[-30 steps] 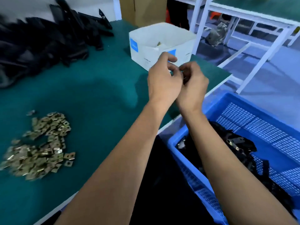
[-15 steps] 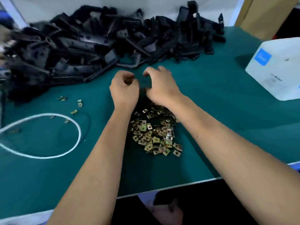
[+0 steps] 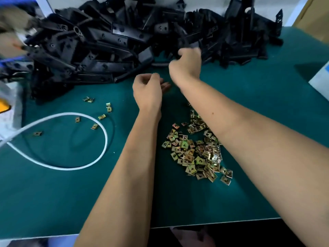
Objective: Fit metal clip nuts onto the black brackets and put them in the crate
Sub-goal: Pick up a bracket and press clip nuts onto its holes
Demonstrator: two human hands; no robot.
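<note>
A big heap of black brackets (image 3: 114,50) fills the far side of the green table (image 3: 53,193). A pile of brass-coloured clip nuts (image 3: 195,152) lies near the front, between my forearms. My right hand (image 3: 186,64) is at the near edge of the bracket heap, fingers curled down among the brackets and blurred; whether it grips one does not show. My left hand (image 3: 147,90) hovers just above the table beside it, fingers loosely curled, with nothing visible in it. The crate is out of view.
A white cable (image 3: 105,139) loops on the left, with a few stray clip nuts (image 3: 108,108) around it. A white box corner (image 3: 320,79) shows at the right edge and a cardboard box (image 3: 315,16) at the far right. The table's front edge runs below my arms.
The view swung from the crate and white box to the table's middle. Both hands came apart; my right hand moved forward into the bracket heap, my left stayed behind it.
</note>
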